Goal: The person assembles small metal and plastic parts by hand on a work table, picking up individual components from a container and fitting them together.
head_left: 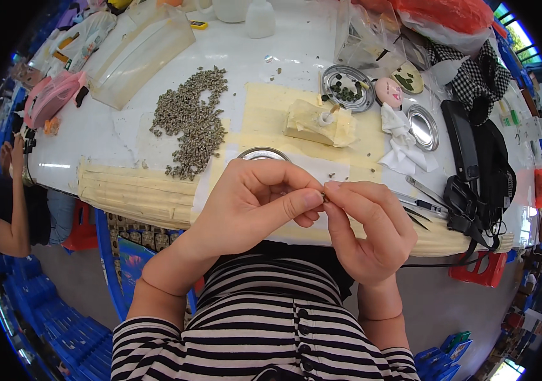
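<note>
My left hand [245,197] and my right hand [375,232] meet over the near edge of the table. Both are closed in a pinch, thumb against forefinger, on one tiny dark piece [325,198]. Fingertips cover most of it, so its kind does not show. Behind my left hand the rim of a round metal dish [263,152] peeks out. Beyond my fingers lie a few loose small bits [332,175]. A heap of small grey-brown metallic-looking parts [191,120] spreads over the white table to the left.
A tape-wrapped block [318,124] stands on yellow tape mid-table. Behind it sits a metal dish of dark green pieces [348,89]. Tweezers [426,190], a utility knife [420,203] and a black bag [487,165] lie right. Another person [13,209] sits at far left.
</note>
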### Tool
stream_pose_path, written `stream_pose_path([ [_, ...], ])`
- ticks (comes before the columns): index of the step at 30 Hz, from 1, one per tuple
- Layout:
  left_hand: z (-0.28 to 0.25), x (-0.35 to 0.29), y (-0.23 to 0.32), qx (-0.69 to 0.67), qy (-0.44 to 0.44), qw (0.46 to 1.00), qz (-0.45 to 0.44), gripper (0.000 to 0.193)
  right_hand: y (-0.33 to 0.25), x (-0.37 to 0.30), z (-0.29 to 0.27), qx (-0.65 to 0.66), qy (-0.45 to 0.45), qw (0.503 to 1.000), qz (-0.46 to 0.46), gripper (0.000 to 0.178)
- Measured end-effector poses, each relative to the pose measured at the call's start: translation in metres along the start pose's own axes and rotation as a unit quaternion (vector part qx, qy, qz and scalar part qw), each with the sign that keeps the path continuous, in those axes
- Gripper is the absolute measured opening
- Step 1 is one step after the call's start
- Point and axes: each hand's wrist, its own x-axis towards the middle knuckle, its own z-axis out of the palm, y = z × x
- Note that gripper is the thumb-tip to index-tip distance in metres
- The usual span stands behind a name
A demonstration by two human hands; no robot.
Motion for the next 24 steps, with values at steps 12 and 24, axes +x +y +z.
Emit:
stream_pose_path([
  [12,0.004,-0.001,-0.001,0.033,-0.006,0.999,0.003,0.015,0.002,-0.005,-0.003,0.005,0.001,1.000,0.001,0.022],
  [24,0.011,0.002,-0.009,0.375,0.090,0.872,0.301,0.017,0.002,-0.010,0.006,-0.023,0.036,0.999,0.009,0.021],
])
